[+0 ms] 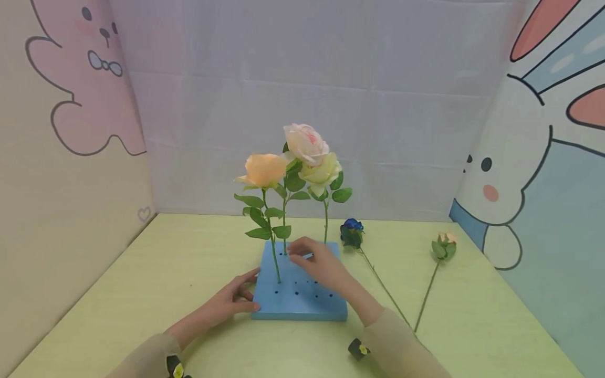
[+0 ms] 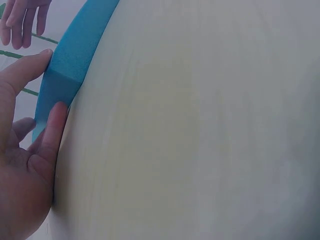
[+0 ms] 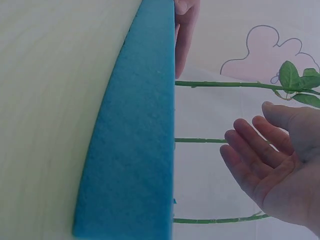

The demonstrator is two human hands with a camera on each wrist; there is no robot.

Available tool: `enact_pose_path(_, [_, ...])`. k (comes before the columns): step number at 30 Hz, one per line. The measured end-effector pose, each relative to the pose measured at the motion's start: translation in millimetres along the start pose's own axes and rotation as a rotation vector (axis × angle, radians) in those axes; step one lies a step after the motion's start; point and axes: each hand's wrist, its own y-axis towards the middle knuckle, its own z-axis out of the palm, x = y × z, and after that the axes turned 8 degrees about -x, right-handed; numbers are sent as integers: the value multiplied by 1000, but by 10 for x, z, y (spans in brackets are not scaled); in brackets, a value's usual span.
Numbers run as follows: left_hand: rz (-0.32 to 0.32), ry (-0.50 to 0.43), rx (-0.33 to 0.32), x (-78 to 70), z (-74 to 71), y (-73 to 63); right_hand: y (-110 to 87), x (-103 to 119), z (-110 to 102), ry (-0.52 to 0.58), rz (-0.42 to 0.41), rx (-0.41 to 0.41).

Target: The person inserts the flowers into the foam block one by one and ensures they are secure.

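1. Right hand (image 1: 322, 262), fingers loosely curved and holding nothing, hovers above the blue board (image 1: 307, 307).
2. Pink rose (image 1: 306, 144) stands upright there, its stem just left of this nearer hand's fingertips.
3. Left hand (image 1: 227, 302) rests relaxed against the board's left edge.

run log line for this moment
left hand touching blue board; right hand empty, over board; three flowers standing in board; blue flower, peach flower lying on table
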Motion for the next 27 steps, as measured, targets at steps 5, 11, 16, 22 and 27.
enact_pose_path(5, [5,2,4,22,-1,5,-46,0,-129,-35,-3,-56])
enact_pose_path(11, [10,5,0,31,-5,6,-79,-41,-251,-61,-15,-118])
enact_pose_path(16, [10,1,2,35,-7,4,-105,-94,-337,-105,-13,-161])
enact_pose_path(22, [11,-1,3,31,-6,6,-120,-141,-415,-123,8,-192])
enact_pose_path(27, [16,0,3,24,-3,4,-135,-141,-461,-109,40,-197])
